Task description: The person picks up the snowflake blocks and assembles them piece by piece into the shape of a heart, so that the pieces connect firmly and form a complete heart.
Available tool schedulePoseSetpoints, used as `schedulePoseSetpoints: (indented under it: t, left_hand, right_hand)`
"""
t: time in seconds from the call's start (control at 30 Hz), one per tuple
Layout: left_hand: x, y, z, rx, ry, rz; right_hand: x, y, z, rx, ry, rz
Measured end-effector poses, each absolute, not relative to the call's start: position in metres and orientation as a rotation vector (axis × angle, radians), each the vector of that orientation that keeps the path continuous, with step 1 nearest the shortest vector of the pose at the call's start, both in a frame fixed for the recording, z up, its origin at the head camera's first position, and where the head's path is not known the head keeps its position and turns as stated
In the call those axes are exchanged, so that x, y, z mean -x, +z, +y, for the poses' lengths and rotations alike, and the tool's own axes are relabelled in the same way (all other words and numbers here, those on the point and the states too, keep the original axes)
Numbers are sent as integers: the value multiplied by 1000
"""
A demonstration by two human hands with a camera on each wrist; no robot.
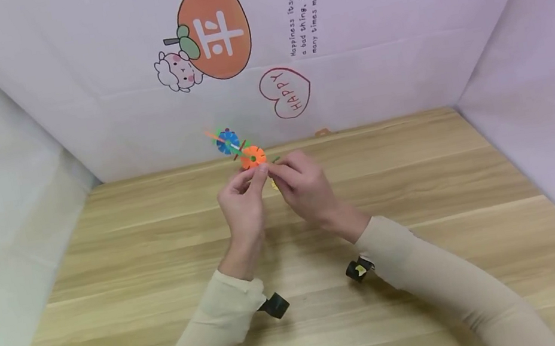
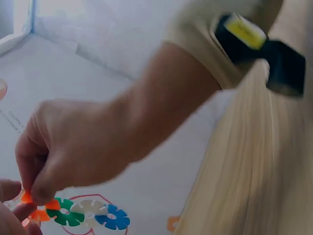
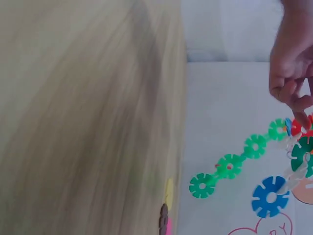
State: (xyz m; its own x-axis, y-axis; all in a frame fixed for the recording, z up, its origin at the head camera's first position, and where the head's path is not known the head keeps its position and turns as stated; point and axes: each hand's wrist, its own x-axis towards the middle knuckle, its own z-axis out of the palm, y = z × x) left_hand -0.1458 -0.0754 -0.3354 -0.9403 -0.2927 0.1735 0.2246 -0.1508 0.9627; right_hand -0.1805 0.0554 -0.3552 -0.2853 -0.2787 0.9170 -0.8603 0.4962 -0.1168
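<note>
Both hands meet above the back of the table at a chain of notched plastic snowflake discs. My left hand (image 1: 242, 203) pinches the orange snowflake disc (image 1: 253, 156) between thumb and fingers. Close against it, my right hand (image 1: 306, 183) pinches an orange disc, seen in the left wrist view. From there a green disc (image 2: 65, 212), a whitish one and a blue disc (image 2: 112, 217) run on in a row. The right wrist view shows a branch of several linked green discs (image 3: 229, 166) and a blue disc (image 3: 271, 197). The fingertips hide part of the joints.
A white printed sheet (image 1: 377, 78) rises behind the wooden table (image 1: 323, 323), with more white sheeting at both sides. Yellow, brown (image 3: 164, 218) and pink pieces show by the table's back edge in the right wrist view. Both sleeved wrists carry black cameras (image 1: 277, 305).
</note>
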Motion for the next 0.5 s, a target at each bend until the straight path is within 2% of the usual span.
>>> schedulePoseSetpoints:
  t: [0.13, 0.23, 0.5]
  left_hand:
    - [144, -336, -74, -349, -2422, -1679]
    - [145, -337, -75, -458, -2508, -1648]
    - [148, -345, -96, -403, -2415, -1720]
  right_hand:
    - [185, -363, 57, -1019, 655, -1781]
    - [187, -366, 58, -1037, 563, -1790]
    - [175, -358, 64, -1053, 449, -1823]
